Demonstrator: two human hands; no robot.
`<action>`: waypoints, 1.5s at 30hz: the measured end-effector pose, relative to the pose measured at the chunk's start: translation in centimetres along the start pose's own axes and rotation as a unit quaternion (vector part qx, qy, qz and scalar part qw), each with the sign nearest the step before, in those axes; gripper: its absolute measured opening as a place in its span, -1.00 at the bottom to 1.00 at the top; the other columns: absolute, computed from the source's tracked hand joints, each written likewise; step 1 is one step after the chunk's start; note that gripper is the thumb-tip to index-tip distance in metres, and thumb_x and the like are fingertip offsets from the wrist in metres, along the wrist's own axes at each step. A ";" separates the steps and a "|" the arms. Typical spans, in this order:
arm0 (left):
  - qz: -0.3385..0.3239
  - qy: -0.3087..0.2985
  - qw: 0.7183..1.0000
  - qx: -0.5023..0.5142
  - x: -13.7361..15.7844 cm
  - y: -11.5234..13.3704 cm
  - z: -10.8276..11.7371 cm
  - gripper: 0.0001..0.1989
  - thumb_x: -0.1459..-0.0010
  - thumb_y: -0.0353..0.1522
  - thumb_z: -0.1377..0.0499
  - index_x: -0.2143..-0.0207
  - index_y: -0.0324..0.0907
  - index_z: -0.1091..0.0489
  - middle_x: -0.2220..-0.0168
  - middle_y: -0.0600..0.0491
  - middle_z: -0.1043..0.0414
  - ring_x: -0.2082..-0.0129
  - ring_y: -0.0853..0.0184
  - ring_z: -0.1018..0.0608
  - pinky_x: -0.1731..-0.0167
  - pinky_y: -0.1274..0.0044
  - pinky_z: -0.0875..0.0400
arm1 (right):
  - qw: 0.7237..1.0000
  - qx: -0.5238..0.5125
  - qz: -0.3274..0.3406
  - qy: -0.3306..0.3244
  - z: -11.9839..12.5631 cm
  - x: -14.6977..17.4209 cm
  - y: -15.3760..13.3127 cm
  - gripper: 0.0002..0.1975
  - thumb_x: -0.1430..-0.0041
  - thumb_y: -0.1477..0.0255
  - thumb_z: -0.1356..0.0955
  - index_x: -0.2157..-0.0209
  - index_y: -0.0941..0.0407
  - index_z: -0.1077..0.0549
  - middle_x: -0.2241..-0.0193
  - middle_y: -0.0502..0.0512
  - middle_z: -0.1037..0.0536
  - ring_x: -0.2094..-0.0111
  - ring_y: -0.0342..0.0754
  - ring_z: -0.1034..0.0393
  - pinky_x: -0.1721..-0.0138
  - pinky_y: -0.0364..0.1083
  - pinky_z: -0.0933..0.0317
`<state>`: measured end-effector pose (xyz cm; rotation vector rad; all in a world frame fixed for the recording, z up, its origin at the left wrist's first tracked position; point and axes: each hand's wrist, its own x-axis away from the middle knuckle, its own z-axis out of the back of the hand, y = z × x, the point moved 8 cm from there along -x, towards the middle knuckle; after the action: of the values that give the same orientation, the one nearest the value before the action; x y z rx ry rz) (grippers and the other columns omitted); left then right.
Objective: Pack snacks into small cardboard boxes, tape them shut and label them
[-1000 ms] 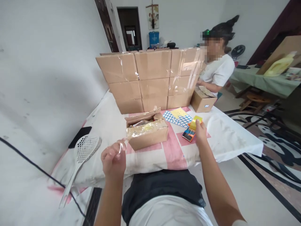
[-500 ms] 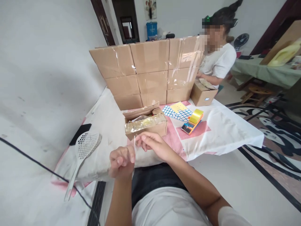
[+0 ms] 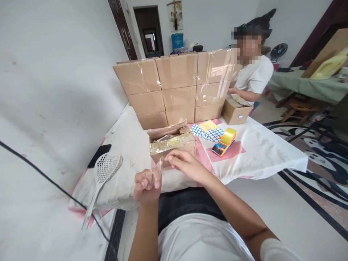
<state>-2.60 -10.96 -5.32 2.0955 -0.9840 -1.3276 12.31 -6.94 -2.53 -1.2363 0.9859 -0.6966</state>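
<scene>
A thin strip of clear tape catches the light between my two hands. My left hand is closed with curled fingers, and the film lies across its fingertips. My right hand pinches at the strip's other side, thumb and forefinger together. Just beyond them sits an open cardboard box, its near edge covered with shiny yellowish tape and its flap raised at the back. What is inside the box is mostly hidden. Right of it stands a tape dispenser with a yellow roll.
Taped cardboard boxes form a wall behind. Blue-and-white label sheets lie near the dispenser. On the left rests a perforated white strainer beside a black cable. A co-worker sits behind another box.
My right hand has drawn slightly away from the left one, and the clear film now shows across the left fingers. The view has shifted a little; the co-worker's head has turned.
</scene>
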 end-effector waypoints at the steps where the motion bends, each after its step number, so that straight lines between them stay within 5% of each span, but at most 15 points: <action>1: -0.003 -0.009 1.000 0.010 0.0 0.1 -0.1 -0.38 -0.15 -0.14 -0.18 0.72 -0.19 0.14 0.79 0.21 0.12 0.77 0.50 -0.11 0.42 0.40 -0.46 | 1.000 0.008 0.004 -0.013 -0.5 0.0 0.0 -0.73 -0.29 0.21 -0.34 0.38 0.12 -0.41 0.49 -0.06 -0.34 0.43 -0.13 -0.21 0.37 -0.13 -0.09; 7: -0.005 -0.018 0.999 -0.030 -0.2 -0.1 0.7 -0.41 -0.18 -0.12 -0.17 0.68 -0.18 0.10 0.76 0.23 0.14 0.74 0.47 -0.20 0.46 0.42 -0.43 | 0.977 0.172 0.119 0.030 -0.7 1.5 -3.3 -0.76 -0.35 0.41 -0.29 0.45 0.10 -0.34 0.51 -0.05 -0.33 0.44 -0.12 -0.21 0.39 -0.12 -0.08; 11: 0.011 -0.029 0.986 -0.163 -0.2 -1.5 1.1 -0.44 -0.21 -0.06 -0.12 0.70 -0.15 -0.03 0.76 0.22 -0.05 0.70 0.42 -0.33 0.37 0.37 -0.47 | 0.945 0.254 0.203 0.036 0.0 2.4 -6.5 -0.78 -0.39 0.46 -0.26 0.40 0.09 -0.34 0.48 -0.02 -0.37 0.42 -0.11 -0.26 0.35 -0.11 -0.15; 15: 0.038 -0.040 0.960 -0.275 -0.2 -2.7 0.9 -0.56 -0.26 -0.13 -0.12 0.64 -0.13 -0.35 0.65 0.11 -0.38 0.54 0.32 -0.49 0.31 0.41 -0.45 | 0.840 0.463 0.279 0.056 1.5 2.6 -8.8 -0.82 -0.39 0.51 -0.25 0.32 0.11 -0.43 0.33 0.13 -0.47 0.21 0.03 -0.27 0.14 0.02 -0.21; 18: 0.037 -0.012 0.934 -0.354 -1.0 -2.6 0.7 -0.70 -0.27 -0.21 -0.15 0.42 -0.14 -0.57 0.58 0.10 -0.46 0.51 0.34 -0.48 0.38 0.50 -0.36 | 0.764 0.575 0.290 0.037 2.8 1.8 -9.2 -0.81 -0.37 0.55 -0.26 0.27 0.11 -0.49 0.18 0.20 -0.50 0.07 0.11 -0.24 0.07 0.08 -0.20; 21: 0.037 0.014 0.903 -0.427 -2.3 -2.2 0.5 -0.71 -0.30 -0.24 -0.12 0.27 -0.13 -0.63 0.59 0.13 -0.46 0.57 0.38 -0.44 0.47 0.55 -0.28 | 0.741 0.602 0.297 0.020 4.0 1.0 -9.6 -0.80 -0.37 0.55 -0.27 0.26 0.10 -0.51 0.13 0.21 -0.49 0.00 0.14 -0.24 0.06 0.10 -0.21; 25: 0.071 0.018 0.886 -0.458 -3.7 -2.7 0.3 -0.66 -0.32 -0.23 -0.11 0.44 -0.15 -0.57 0.66 0.16 -0.40 0.63 0.39 -0.42 0.54 0.56 -0.25 | 0.731 0.608 0.308 0.025 5.6 -0.2 -11.0 -0.79 -0.38 0.56 -0.24 0.24 0.09 -0.49 0.13 0.23 -0.49 0.04 0.13 -0.25 0.10 0.11 -0.23; 29: -0.055 0.002 0.846 -0.531 -5.8 -1.4 -1.1 -0.80 -0.26 -0.29 -0.18 0.40 -0.14 -0.51 0.47 0.08 -0.52 0.44 0.31 -0.54 0.34 0.51 -0.38 | 0.744 0.597 0.298 0.022 8.2 -1.6 -12.6 -0.81 -0.41 0.51 -0.22 0.21 0.07 -0.45 0.11 0.22 -0.49 0.06 0.14 -0.25 0.08 0.14 -0.22; 32: -0.151 -0.042 0.776 -0.611 -8.1 -1.5 -3.2 -0.70 -0.20 -0.29 -0.22 0.02 -0.15 -0.49 -0.02 -0.16 -0.54 -0.06 0.03 -0.52 -0.07 0.27 -0.33 | 0.783 0.542 0.303 -0.021 9.8 -3.2 -13.0 -0.79 -0.44 0.47 -0.19 0.20 0.03 -0.44 0.01 0.19 -0.45 -0.01 0.13 -0.27 0.01 0.18 -0.23; 34: -0.138 -0.107 0.731 -0.660 -9.5 -3.1 -4.2 -0.48 -0.21 -0.31 -0.21 -0.22 -0.14 -0.34 -0.25 -0.21 -0.38 -0.29 -0.08 -0.34 -0.26 0.10 -0.10 | 0.821 0.482 0.305 -0.035 10.6 -4.4 -12.8 -0.80 -0.44 0.41 -0.20 0.21 0.01 -0.45 -0.04 0.18 -0.43 -0.05 0.13 -0.29 -0.04 0.20 -0.24; 37: -0.073 -0.223 0.706 -0.668 -9.8 -5.9 -4.8 -0.47 -0.29 -0.42 -0.07 -0.30 -0.07 -0.23 -0.20 -0.10 -0.46 -0.27 0.05 -0.41 -0.36 0.00 0.23 | 0.890 0.347 0.296 -0.016 11.8 -6.2 -12.2 -0.77 -0.44 0.30 -0.23 0.29 0.01 -0.45 0.00 0.17 -0.44 -0.06 0.15 -0.35 -0.07 0.23 -0.27; 41: -0.018 -0.291 0.699 -0.653 -7.9 -7.5 -4.7 -0.57 -0.39 -0.32 0.00 -0.26 -0.09 -0.32 -0.24 -0.06 -0.42 -0.28 0.07 -0.41 -0.36 0.02 0.06 | 0.954 0.138 0.265 -0.026 12.1 -8.3 -10.5 -0.59 -0.40 0.09 -0.25 0.45 0.03 -0.39 0.13 0.15 -0.47 0.01 0.15 -0.41 -0.06 0.27 -0.28; 45: -0.005 -0.307 0.672 -0.673 -7.1 -7.8 -4.5 -0.43 -0.32 -0.08 -0.12 -0.30 -0.09 -0.28 -0.34 -0.06 -0.26 -0.35 -0.03 -0.30 -0.34 0.00 -0.06 | 0.966 0.084 0.200 -0.140 10.4 -10.9 -7.6 -0.60 -0.39 0.13 -0.28 0.47 0.07 -0.35 0.11 0.17 -0.47 0.03 0.10 -0.39 -0.03 0.18 -0.26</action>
<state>2.04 -0.50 -4.85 0.4928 0.0395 -1.8920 17.48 5.43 7.67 -0.9167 0.8840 -0.2722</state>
